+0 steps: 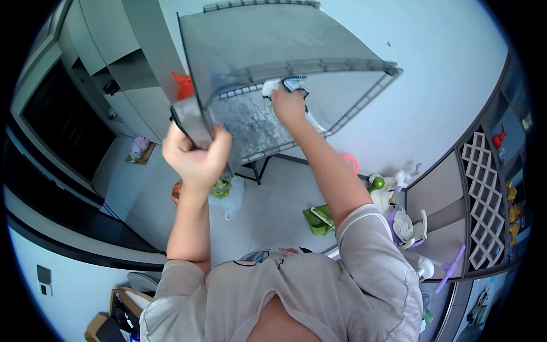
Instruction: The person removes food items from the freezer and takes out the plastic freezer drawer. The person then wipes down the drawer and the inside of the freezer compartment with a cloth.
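Observation:
In front of me is a large grey box-like bin (268, 40) with ladder-like ribbed edges, tilted so its open side faces me. My left hand (196, 157) is closed around the bin's near left edge, thumb on the inner side. Reaching into the opening, my right hand (289, 107) is closed on a bunched white and dark-blue cloth (294, 84). The cloth is close to the bin's inside wall; whether it touches cannot be made out. Whitish patches mark the bin's inner bottom (250, 122).
A dark-legged stand (257, 171) is below the bin. On the floor are a plastic bag with greens (228, 196) and a green dustpan-like item (319, 219). Right stands a lattice shelf (484, 199) beside a purple-and-white item (403, 227). Cabinets (108, 28) line the left.

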`<state>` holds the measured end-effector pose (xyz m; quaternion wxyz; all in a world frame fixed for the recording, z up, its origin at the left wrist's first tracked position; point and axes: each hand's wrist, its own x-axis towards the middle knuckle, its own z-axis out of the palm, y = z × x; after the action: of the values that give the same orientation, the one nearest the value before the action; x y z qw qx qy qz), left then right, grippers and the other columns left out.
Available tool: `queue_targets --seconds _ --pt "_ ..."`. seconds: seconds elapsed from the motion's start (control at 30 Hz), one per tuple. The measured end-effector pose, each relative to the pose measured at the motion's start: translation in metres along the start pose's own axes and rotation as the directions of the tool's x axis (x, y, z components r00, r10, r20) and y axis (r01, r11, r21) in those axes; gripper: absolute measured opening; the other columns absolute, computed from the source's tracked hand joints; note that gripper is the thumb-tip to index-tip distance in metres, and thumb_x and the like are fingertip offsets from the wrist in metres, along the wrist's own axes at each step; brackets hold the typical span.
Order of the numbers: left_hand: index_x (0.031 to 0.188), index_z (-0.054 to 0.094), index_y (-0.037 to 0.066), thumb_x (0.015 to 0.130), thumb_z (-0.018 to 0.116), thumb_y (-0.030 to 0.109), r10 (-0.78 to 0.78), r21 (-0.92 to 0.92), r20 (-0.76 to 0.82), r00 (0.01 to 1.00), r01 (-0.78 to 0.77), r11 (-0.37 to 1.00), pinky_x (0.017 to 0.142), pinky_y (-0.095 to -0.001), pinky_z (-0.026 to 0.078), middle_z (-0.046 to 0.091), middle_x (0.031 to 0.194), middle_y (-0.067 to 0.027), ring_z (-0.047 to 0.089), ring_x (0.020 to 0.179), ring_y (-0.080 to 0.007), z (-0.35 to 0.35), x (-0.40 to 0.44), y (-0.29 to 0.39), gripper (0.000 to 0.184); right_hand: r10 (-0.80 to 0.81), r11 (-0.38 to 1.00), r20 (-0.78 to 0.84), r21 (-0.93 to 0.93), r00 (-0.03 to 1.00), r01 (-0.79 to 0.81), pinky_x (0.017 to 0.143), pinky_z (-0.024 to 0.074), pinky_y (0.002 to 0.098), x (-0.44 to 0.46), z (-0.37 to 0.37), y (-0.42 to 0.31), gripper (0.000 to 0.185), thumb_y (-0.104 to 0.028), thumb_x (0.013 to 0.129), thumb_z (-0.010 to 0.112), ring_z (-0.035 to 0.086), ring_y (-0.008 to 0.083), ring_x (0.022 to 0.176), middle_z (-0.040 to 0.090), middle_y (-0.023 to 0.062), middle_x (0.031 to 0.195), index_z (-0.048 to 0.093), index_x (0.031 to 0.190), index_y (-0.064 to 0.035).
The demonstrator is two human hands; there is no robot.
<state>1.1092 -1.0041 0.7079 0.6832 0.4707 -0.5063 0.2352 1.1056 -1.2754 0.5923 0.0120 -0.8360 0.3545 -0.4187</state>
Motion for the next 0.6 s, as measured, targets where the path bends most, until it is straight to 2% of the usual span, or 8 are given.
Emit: queue_targets --seconds 0.07,0.17,0.27,0.3,0.4,0.5,0.57,0.6 --pt "0.079 0.055 -0.001 0.066 0.064 -0.006 0.017 -0.003 0.052 0.999 -0.017 1.0 0.048 -0.0165 0.034 0.052 0.061 0.0057 0.043 0.053 -0.0001 0.001 -0.005 0.013 0.016 -0.219 0.95 -0.071 -0.244 0.973 0.196 0.078 0.0474 0.0433 0.002 0.029 0.008 0.039 -0.02 0.084 0.056 0.058 0.0368 0.094 0.06 0.0205 0.105 0.054 0.117 0.0006" --pt "0.076 0.056 -0.002 0.066 0.064 -0.007 0.217 0.038 0.154 0.964 -0.225 0.974 0.049 -0.0169 0.036 0.053 0.062 0.0052 0.046 0.052 -0.0015 -0.01 -0.003 0.008 0.014 -0.242 0.963 -0.093 0.1 0.966 0.251 0.081 0.0463 0.0396 -0.009 0.005 -0.024 0.035 -0.013 0.081 0.055 0.057 0.0353 0.096 0.06 0.0177 0.105 0.056 0.113 0.0019" --pt "0.078 0.056 -0.002 0.067 0.064 -0.007 0.18 0.016 0.085 0.98 -0.182 0.983 0.048 -0.0172 0.037 0.055 0.063 0.0038 0.047 0.052 -0.0021 -0.013 0.0 0.003 0.015 -0.379 0.838 -0.143 0.366 0.914 0.405 0.077 0.0453 0.041 -0.029 0.007 -0.06 0.035 -0.01 0.08 0.056 0.055 0.0344 0.086 0.058 0.0158 0.095 0.055 0.113 0.0019" --pt "0.079 0.055 -0.001 0.067 0.064 -0.007 0.095 0.003 0.038 0.995 -0.095 0.995 0.049 -0.0172 0.037 0.055 0.063 0.0034 0.047 0.052 -0.0022 -0.014 0.0 -0.001 0.016 -0.444 0.766 -0.173 0.435 0.879 0.473 0.075 0.0447 0.0419 -0.043 0.006 -0.074 0.035 -0.009 0.079 0.056 0.053 0.0338 0.083 0.056 0.0145 0.089 0.055 0.113 0.0021" --pt "0.081 0.053 -0.001 0.069 0.063 -0.007 -0.139 -0.056 -0.034 0.99 0.137 0.989 0.051 -0.0178 0.038 0.057 0.063 0.0011 0.049 0.053 -0.0031 -0.018 -0.004 -0.014 0.017 -0.476 0.74 -0.09 0.497 0.875 0.453 0.073 0.0437 0.0399 -0.109 -0.042 -0.081 0.037 -0.006 0.076 0.059 0.05 0.0322 0.083 0.05 0.0137 0.086 0.054 0.112 0.0017" --pt "0.079 0.052 0.0 0.069 0.063 -0.006 -0.149 -0.114 -0.124 0.981 0.135 0.984 0.051 -0.0183 0.038 0.057 0.064 0.0004 0.049 0.054 -0.0038 -0.013 -0.005 -0.02 0.015 -0.445 0.766 -0.007 0.514 0.896 0.385 0.072 0.046 0.0388 -0.167 -0.09 -0.055 0.033 -0.007 0.074 0.061 0.052 0.0336 0.08 0.051 0.014 0.086 0.058 0.106 -0.0024" --pt "0.078 0.052 0.0 0.07 0.064 -0.006 -0.124 -0.102 -0.089 0.988 0.115 0.988 0.052 -0.0184 0.038 0.057 0.063 0.0002 0.049 0.054 -0.0037 -0.017 -0.003 -0.028 0.016 -0.345 0.843 0.33 0.52 0.879 0.136 0.068 0.0488 0.0399 -0.221 -0.094 -0.025 0.024 -0.012 0.073 0.063 0.054 0.0343 0.073 0.052 0.0143 0.082 0.062 0.095 -0.0041" --pt "0.078 0.052 0.0 0.07 0.065 -0.006 -0.135 -0.124 -0.084 0.987 0.124 0.984 0.052 -0.0182 0.038 0.056 0.062 0.0004 0.048 0.054 -0.0036 -0.016 0.0 -0.026 0.016 -0.197 0.909 0.512 0.415 0.836 -0.04 0.063 0.0484 0.037 -0.255 -0.06 0.015 0.022 -0.017 0.076 0.062 0.054 0.03 0.068 0.054 0.013 0.08 0.062 0.094 -0.0037"
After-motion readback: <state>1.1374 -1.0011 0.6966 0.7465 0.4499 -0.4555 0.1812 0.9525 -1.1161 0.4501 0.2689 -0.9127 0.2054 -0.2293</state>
